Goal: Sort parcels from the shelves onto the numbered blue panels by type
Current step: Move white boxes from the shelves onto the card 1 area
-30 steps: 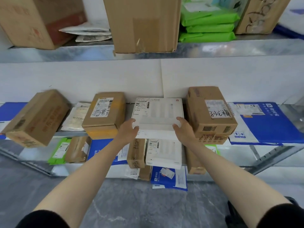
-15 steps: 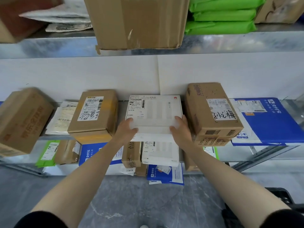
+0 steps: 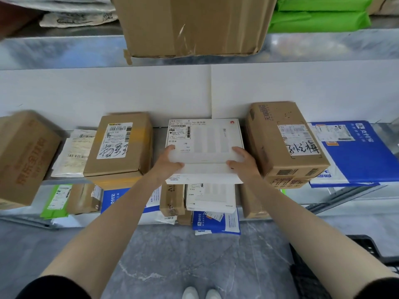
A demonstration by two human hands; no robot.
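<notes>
A flat white box point(image 3: 205, 139) with a shipping label lies on the middle shelf point(image 3: 157, 137) between two brown cartons. My left hand point(image 3: 167, 162) grips its near left corner, thumb over the front edge. My right hand point(image 3: 243, 162) grips its near right corner the same way. The box's front edge juts slightly past the shelf edge. A brown labelled carton point(image 3: 121, 145) stands left of it, and a taller brown carton point(image 3: 282, 139) stands on its right.
A big carton point(image 3: 194, 24) overhangs the upper shelf just above, beside green bags point(image 3: 319, 16). A blue mailer point(image 3: 356, 152) lies far right, another carton point(image 3: 23, 156) far left. The lower shelf holds small cartons, a white box point(image 3: 210, 197) and mailers. A black crate point(image 3: 367, 251) sits on the floor at right.
Both hands have closed further round the white box's near corners. My view has moved closer to the shelf and tilted down; the box has slid slightly toward me.
</notes>
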